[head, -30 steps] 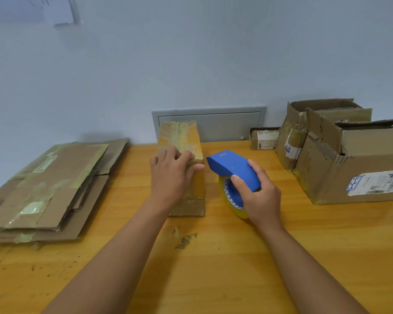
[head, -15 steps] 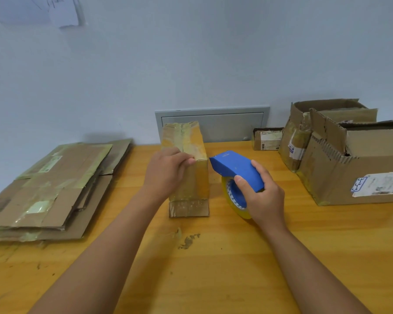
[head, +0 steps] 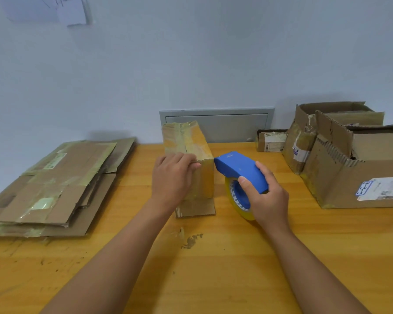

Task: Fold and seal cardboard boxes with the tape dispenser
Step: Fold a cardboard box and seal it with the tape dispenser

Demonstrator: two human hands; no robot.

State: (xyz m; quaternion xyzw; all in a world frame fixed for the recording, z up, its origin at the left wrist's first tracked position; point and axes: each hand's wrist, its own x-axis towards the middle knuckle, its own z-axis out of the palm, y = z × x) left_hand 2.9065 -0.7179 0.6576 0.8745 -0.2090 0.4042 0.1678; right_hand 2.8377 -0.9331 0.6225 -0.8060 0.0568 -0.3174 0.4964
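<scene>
Head view shows me the wooden tabletop (head: 213,279) first, with open cardboard boxes (head: 349,173) at its far right edge and a stack of flattened cardboard (head: 55,189) along the left edge. Near the middle, toward the far edge, stands the small taped box (head: 188,155), upright and narrow. My right hand (head: 268,200) is wrapped around the blue tape dispenser (head: 241,171), its nose just touching the box's upper right corner, the yellowish tape roll (head: 238,198) hanging below. My left hand (head: 173,177) lies against the box's near left side, fingers curled over the top edge. I judge the seal is about to start: I'd brace the box firmly, press the nose down flat, then pull in one straight run so the tape doesn't wrinkle.
</scene>
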